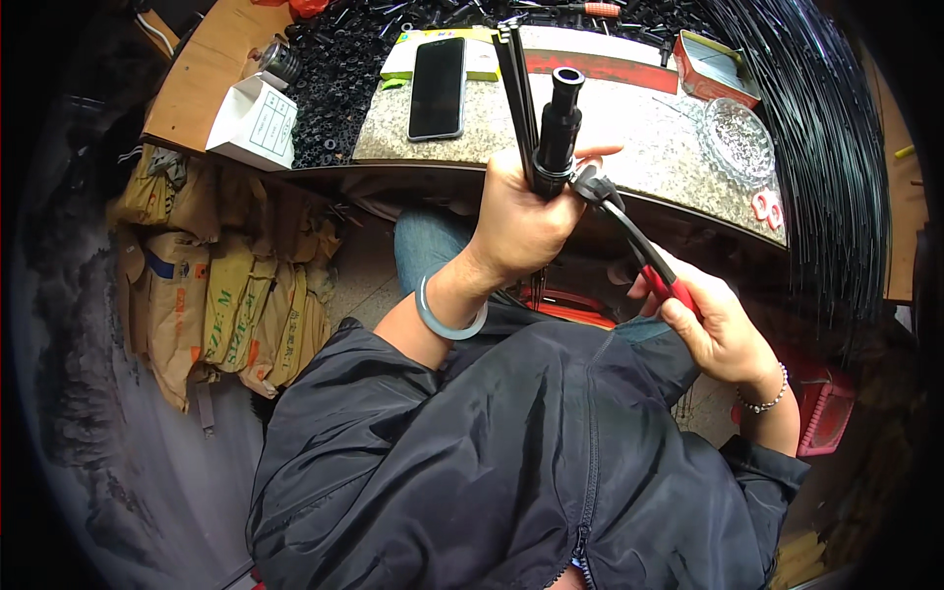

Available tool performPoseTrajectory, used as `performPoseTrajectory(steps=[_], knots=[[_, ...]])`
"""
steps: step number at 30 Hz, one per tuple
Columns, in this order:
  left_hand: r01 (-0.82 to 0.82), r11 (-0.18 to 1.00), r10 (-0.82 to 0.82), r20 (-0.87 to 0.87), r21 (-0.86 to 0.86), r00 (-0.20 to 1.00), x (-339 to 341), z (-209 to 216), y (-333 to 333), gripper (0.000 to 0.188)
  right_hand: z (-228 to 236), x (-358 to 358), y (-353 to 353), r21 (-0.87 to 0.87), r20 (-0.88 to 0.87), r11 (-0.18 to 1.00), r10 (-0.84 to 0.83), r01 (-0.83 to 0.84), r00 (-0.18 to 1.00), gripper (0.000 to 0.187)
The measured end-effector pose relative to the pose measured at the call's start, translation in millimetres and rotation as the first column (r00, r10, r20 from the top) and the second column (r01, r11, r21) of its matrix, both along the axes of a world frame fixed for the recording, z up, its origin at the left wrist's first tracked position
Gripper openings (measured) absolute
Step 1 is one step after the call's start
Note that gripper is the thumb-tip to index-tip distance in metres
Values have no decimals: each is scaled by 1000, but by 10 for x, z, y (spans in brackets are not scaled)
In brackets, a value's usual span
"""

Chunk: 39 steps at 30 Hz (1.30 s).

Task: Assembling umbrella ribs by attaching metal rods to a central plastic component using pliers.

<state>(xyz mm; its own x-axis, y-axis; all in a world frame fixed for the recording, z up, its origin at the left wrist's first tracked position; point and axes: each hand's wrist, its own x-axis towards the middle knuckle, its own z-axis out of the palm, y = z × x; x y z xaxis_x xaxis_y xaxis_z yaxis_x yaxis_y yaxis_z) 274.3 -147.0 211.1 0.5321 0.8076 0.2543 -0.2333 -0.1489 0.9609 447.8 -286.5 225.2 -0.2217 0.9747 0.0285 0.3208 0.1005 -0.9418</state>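
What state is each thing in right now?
Left hand: shut on black tube and rods.
Black tube: upright, open end up.
Right hand: shut on pliers' red handles.
Pliers: jaws at the tube's base.
Phone: flat, screen dark.
Glass dish: upright.

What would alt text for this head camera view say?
A person's left hand grips a black tube fitting with thin black rods, while the right hand squeezes red-handled pliers against it, above a granite worktop holding a smartphone.

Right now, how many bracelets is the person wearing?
2. A grey bangle on the left wrist, below the left hand; a beaded bracelet on the right wrist, below the right hand. Sleeves may hide more.
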Motion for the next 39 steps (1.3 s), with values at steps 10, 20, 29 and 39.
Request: performPoseTrajectory(steps=[10, 20, 29, 39], knots=[[54, 997, -56, 31, 56, 998, 59, -68, 12, 21, -109, 34, 30, -483, -251, 876, -128, -9, 960, 31], [-73, 996, 73, -5, 53, 997, 61, 30, 8, 18, -389, 1381, 862, 319, 790, 764, -541, 561, 287, 18], [10, 981, 6, -80, 195, 997, 23, 37, 33, 22, -340, 1461, 1197, 180, 907, 745, -378, 642, 184, 17], [43, 995, -41, -27, 92, 999, 115, 127, -41, 17, -200, 1059, 840, 537, 191, 632, -737, 559, 649, 11]])
